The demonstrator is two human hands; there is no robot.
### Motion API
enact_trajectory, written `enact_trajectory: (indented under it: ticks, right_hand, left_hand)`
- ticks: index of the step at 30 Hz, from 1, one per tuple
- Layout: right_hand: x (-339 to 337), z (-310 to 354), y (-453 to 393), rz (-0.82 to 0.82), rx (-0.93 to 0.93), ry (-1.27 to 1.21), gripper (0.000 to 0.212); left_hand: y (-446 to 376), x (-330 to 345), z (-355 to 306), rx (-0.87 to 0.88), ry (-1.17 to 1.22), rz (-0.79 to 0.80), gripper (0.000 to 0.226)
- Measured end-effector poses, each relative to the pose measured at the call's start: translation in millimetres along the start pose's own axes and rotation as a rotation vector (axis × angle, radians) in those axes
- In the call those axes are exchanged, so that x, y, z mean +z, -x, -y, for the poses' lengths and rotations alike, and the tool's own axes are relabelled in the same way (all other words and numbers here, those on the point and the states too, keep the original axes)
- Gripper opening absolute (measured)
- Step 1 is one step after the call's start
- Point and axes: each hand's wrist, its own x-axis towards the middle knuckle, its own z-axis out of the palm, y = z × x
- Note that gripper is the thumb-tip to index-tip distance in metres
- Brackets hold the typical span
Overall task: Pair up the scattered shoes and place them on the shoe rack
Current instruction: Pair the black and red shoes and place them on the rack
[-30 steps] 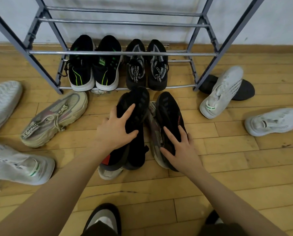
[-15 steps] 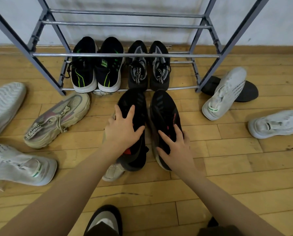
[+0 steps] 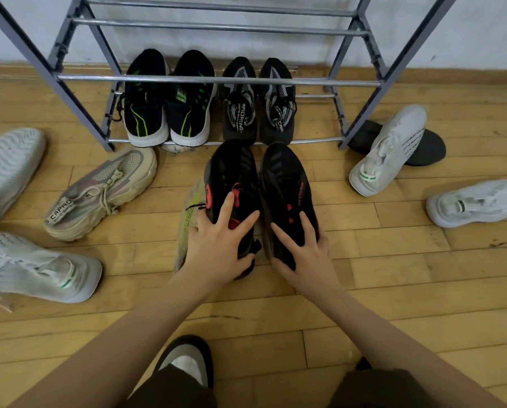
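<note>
Left hand (image 3: pixel 216 245) splayed, gripping left black-red shoe (image 3: pixel 231 184); right hand (image 3: pixel 303 254) likewise clasping its mate (image 3: pixel 287 192). Both forearms extended toward rack (image 3: pixel 216 81).

On the grey metal shoe rack (image 3: pixel 69 76) at twelve o'clock: black sneakers (image 3: pixel 146 113) striped neon green, beside black-and-grey knit sneakers (image 3: pixel 240 113). Centre: black sneakers (image 3: pixel 231 178) marked red. Nine o'clock: beige sneaker (image 3: pixel 105 189). Three o'clock: white sneakers (image 3: pixel 390 148).
</note>
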Motion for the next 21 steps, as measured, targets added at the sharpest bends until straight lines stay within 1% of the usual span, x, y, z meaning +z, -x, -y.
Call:
enact_trajectory:
  ticks: [3,7,15,19,21]
  right_hand:
    - [-3,3,0,-0.057,-0.003,-0.07,0.06]
    - [-14,9,4,-0.177,0.01,-0.172,0.05]
    - [-66,29,18,-0.419,-0.011,-0.216,0.041]
    - [-99,43,16,-0.433,0.003,-0.239,0.042]
    - [-112,49,12,-0.461,-0.023,-0.225,0.042]
  left_hand:
    - [4,-5,6,0.016,0.102,-0.034,0.068]
    - [12,-20,10,0.011,0.303,-0.143,0.057]
    - [22,-55,0,-0.006,0.453,-0.325,0.058]
    - [23,-80,-4,0.029,0.473,-0.43,0.057]
    - [21,-93,-1,0.059,0.475,-0.482,0.058]
